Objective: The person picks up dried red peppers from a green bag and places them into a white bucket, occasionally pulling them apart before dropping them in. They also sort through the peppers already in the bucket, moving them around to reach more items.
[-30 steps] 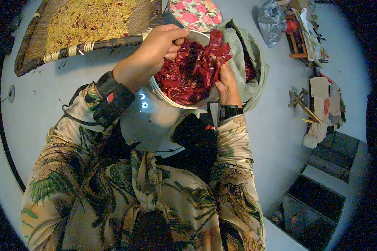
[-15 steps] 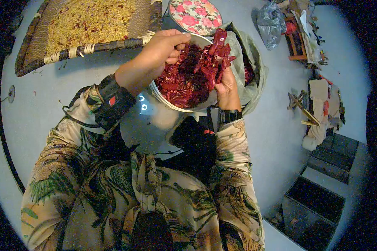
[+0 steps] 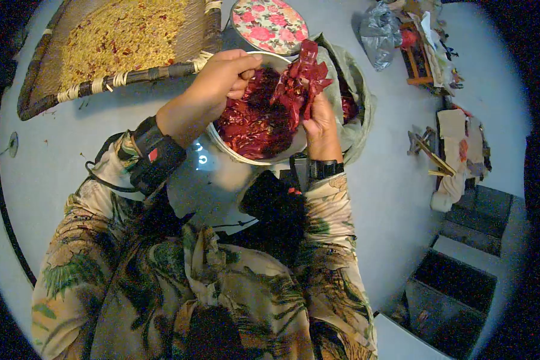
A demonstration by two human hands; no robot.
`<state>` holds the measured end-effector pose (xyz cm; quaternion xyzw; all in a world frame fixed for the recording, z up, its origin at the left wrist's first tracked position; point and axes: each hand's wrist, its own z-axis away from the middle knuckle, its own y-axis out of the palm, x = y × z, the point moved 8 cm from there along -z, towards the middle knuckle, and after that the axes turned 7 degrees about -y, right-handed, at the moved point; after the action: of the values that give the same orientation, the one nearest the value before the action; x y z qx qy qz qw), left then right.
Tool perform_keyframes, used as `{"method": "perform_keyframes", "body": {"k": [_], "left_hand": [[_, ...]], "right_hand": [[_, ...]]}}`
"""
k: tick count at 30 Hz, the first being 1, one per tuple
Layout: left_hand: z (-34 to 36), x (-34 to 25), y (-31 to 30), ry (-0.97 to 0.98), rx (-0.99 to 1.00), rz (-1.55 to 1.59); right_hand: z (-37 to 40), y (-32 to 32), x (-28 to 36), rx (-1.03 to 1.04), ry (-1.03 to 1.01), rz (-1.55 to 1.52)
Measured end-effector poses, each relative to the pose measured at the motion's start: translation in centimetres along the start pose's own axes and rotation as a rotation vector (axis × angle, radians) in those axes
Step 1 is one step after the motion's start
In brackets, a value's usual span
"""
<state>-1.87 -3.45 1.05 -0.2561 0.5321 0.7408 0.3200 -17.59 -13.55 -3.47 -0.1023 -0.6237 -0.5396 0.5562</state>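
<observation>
A white bucket [image 3: 237, 157] holds a heap of dried red chili peppers [image 3: 252, 129], dark and wrinkled. My right hand [image 3: 321, 125] is wrapped round a bunch of dried chili peppers [image 3: 303, 78], raised at the right side of the bucket. One long pepper sticks up from the top of this bunch. Over the bucket's left part, my left hand [image 3: 231, 73] is closed, thumb and forefinger pinched together. Whatever may be between those fingers is too small to make out. The two hands are apart.
A woven tray [image 3: 108, 85] with yellow seeds [image 3: 126, 42] lies at upper left. Behind the bucket is a round floral-topped seat [image 3: 270, 24]. An open pale sack [image 3: 366, 114] of red peppers stands at right. Farther right are a plastic bag [image 3: 378, 39], cloths [image 3: 453, 129] and dark steps [image 3: 450, 294].
The whole view has shifted slightly, so things sit a little farther left. The bunch in my right hand has turned slightly. My left hand stays pinched over the bucket.
</observation>
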Motion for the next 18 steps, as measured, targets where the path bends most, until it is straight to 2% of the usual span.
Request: {"method": "perform_keyframes", "body": {"k": [3,6,8,10,13,16,18], "left_hand": [[-0.3,0.2,-0.2,0.003,0.019,-0.006],[-0.1,0.3,-0.2,-0.008,0.010,-0.013],[-0.1,0.3,0.0,-0.012,0.005,-0.025],[0.0,0.3,0.2,-0.034,-0.022,-0.025],[-0.3,0.6,0.3,-0.037,0.000,-0.035],[-0.5,0.8,0.5,-0.037,0.024,-0.052],[-0.7,0.9,0.7,-0.043,0.027,-0.053]], "right_hand": [[0.1,0.1,3.4,-0.033,-0.111,0.030],[1.7,-0.9,8.5,-0.083,-0.339,0.158],[5.8,1.4,12.0,-0.144,-0.562,0.415],[3.2,-5.0,13.9,-0.213,-0.513,0.271],[2.1,-14.2,15.6,-0.518,-0.700,0.325],[2.5,-17.5,15.1,-0.636,-0.620,0.770],[2.0,-19.1,13.2,-0.626,-0.513,0.717]]}}
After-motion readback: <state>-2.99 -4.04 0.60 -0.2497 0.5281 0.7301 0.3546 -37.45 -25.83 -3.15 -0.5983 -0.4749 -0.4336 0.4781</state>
